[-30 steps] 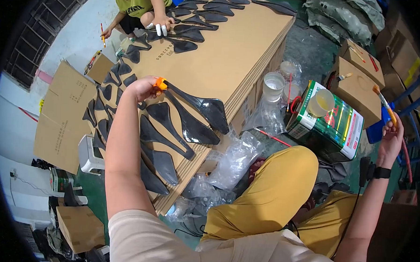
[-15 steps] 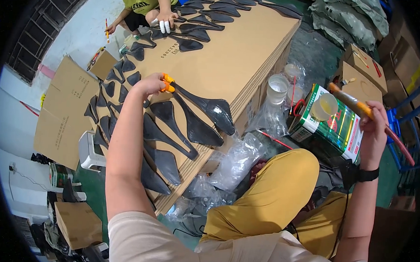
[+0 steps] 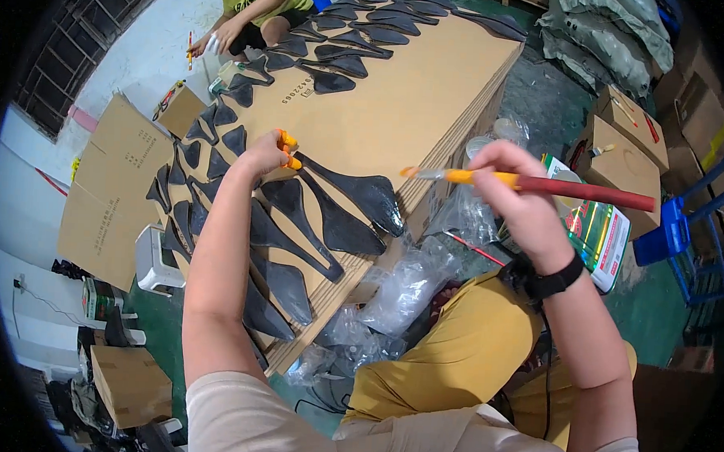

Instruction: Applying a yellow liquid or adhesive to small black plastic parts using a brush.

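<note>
My left hand (image 3: pixel 270 154), with orange covers on its fingertips, is closed on the narrow end of a black paddle-shaped piece (image 3: pixel 363 195). That piece lies over the cardboard stack (image 3: pixel 399 106), its broad end looking glossy and wet near the edge. In my right hand (image 3: pixel 518 202) is a paintbrush (image 3: pixel 578 191) with a red and yellow handle, held level. Its bristle tip points left, above the cardboard's edge and short of the piece. Several similar black pieces (image 3: pixel 283 283) lie beside my left forearm.
A green tin (image 3: pixel 612 241) stands at right, with a clear cup partly hidden behind my right hand. Crumpled clear plastic (image 3: pixel 412 273) lies beside the stack. Cardboard boxes (image 3: pixel 629 169) and a blue stool (image 3: pixel 676 240) are farther right. Another person (image 3: pixel 254 11) crouches at the far left, holding a brush.
My right hand has swung left with the paintbrush, from over the tin toward the black piece. My left hand keeps its grip. The other person's white-tipped hand has drawn back from the pieces.
</note>
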A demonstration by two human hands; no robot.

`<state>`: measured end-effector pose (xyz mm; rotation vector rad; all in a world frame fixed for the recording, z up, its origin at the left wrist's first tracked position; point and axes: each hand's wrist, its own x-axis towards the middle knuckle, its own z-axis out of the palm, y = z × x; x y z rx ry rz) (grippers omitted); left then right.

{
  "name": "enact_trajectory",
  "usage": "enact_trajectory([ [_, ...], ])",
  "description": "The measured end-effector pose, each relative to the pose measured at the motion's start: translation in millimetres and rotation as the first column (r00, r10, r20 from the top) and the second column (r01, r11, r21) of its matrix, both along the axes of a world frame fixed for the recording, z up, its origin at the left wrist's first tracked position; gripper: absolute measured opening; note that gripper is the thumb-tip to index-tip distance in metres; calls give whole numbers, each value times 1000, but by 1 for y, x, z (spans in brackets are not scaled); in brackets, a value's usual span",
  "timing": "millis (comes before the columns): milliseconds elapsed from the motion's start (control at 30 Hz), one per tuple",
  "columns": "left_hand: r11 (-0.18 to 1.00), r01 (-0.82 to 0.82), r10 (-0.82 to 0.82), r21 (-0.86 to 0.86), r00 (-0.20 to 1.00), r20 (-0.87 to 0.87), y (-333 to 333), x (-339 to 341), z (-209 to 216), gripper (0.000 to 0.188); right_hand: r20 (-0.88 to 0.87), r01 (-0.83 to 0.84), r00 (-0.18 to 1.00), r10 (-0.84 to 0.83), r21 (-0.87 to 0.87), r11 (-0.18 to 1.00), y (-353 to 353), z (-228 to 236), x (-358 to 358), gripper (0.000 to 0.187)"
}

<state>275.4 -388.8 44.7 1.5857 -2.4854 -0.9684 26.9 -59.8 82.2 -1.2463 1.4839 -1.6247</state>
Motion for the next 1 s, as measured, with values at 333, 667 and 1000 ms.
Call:
enact_trajectory([
  [333,999,-32,32,10,999,4,-4,9,-5,43,-135,-34,990,33,-6,999,-38,-18,24,11],
  [667,999,-34,34,-3,999,35,-1,9,-4,39,-186,-55,981,54,-4,998,-50,-32,33,11],
  [1000,1000,3,-3,-11,999,-45,-11,13,-15,38,-202,-55,978,52,-12,998,-52,-34,39,12],
])
